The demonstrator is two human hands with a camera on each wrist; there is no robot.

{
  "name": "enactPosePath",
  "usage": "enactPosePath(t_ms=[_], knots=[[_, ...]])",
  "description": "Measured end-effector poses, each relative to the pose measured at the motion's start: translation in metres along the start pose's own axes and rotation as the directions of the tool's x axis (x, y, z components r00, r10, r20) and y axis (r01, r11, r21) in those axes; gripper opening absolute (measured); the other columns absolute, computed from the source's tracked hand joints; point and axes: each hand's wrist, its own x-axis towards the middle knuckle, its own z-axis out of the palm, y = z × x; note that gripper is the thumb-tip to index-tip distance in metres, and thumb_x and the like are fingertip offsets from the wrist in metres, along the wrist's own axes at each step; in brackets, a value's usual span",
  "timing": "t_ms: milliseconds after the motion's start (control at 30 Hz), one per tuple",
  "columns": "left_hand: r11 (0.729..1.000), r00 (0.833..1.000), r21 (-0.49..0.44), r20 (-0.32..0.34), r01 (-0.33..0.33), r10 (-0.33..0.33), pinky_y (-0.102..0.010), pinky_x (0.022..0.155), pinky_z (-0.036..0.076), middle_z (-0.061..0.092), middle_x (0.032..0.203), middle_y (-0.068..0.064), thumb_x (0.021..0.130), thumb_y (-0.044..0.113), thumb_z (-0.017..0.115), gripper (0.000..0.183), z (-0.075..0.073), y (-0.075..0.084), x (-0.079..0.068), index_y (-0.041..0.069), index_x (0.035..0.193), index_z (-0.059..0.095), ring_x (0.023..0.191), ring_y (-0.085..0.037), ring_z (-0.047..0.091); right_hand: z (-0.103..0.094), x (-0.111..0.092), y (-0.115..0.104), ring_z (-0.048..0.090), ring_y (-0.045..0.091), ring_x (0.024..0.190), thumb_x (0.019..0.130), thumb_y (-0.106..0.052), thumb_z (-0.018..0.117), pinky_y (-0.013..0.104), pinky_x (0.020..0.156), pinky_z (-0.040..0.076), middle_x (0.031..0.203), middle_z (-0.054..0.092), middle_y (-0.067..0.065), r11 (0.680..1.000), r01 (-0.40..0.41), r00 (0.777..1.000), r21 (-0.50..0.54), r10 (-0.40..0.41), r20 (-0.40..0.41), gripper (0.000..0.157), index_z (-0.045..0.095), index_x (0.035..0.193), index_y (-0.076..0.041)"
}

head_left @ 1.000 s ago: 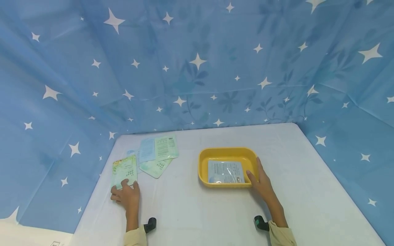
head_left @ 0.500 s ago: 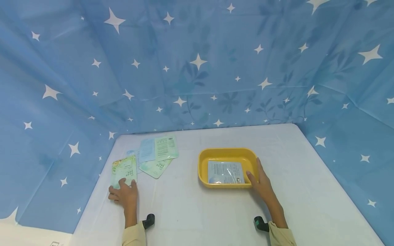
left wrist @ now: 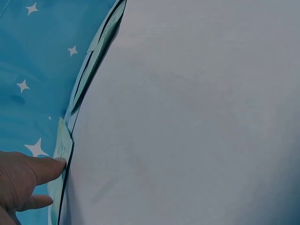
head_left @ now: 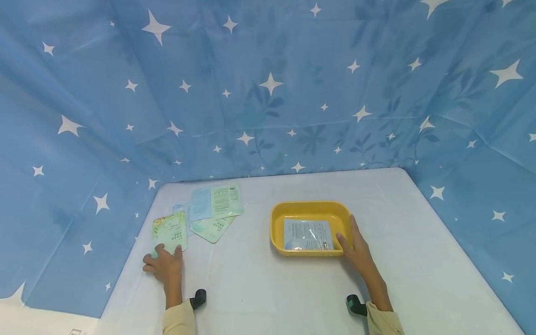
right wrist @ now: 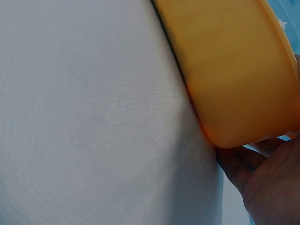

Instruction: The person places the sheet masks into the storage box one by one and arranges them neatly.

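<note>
At the left of the table, my left hand (head_left: 165, 267) has its fingertips on the near edge of a flat green sachet (head_left: 169, 231) with a floral print. In the left wrist view, two extended digits (left wrist: 44, 169) touch that green sachet (left wrist: 63, 140), which appears edge-on. My right hand (head_left: 357, 251) holds the near right corner of a yellow tray (head_left: 310, 253), thumb at the rim and fingers along the outer side. Fingers (right wrist: 241, 166) show at the tray's lower corner in the right wrist view. Inside the tray lies a pale blue-grey sachet (head_left: 307, 234).
Behind the green sachet, several more overlap: a blue one (head_left: 200, 204), a pale green one (head_left: 226, 201) and another green one (head_left: 213, 228). The white table (head_left: 251, 288) meets a blue star-print curtain (head_left: 268, 116) at the back and sides.
My left hand has slid a little to the left along the green sachet's near edge, while the sachet stays in place. The right hand and the tray look unmoved.
</note>
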Motion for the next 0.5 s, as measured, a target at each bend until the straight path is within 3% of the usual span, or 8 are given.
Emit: enactPosePath(t_ms=[200, 500], knots=[[0.999, 0.999, -0.009, 0.023, 0.030, -0.030, -0.069, 0.085, 0.039, 0.016, 0.137, -0.042, 0.092, 0.022, 0.062, 0.061, -0.0030, -0.0040, 0.0059, -0.012, 0.135, 0.036, 0.124, -0.055, 0.018, -0.0008, -0.0001, -0.0015, 0.009, 0.043, 0.149, 0.101, -0.043, 0.048, 0.061, 0.118, 0.014, 0.164, 0.004, 0.020, 1.000, -0.014, 1.000, 0.002, 0.014, 0.005, 0.083, -0.004, 0.157, -0.010], [0.996, 0.998, -0.063, 0.017, 0.058, -0.057, -0.068, 0.088, 0.037, 0.015, 0.138, -0.042, 0.088, 0.020, 0.068, 0.060, -0.0013, -0.0051, 0.0086, -0.011, 0.131, 0.039, 0.124, -0.055, 0.019, -0.0002, 0.0001, 0.0006, 0.010, 0.044, 0.149, 0.101, -0.042, 0.048, 0.061, 0.117, 0.015, 0.163, 0.005, 0.020, 1.000, -0.008, 1.000, 0.003, 0.008, 0.002, 0.083, -0.003, 0.157, -0.009]])
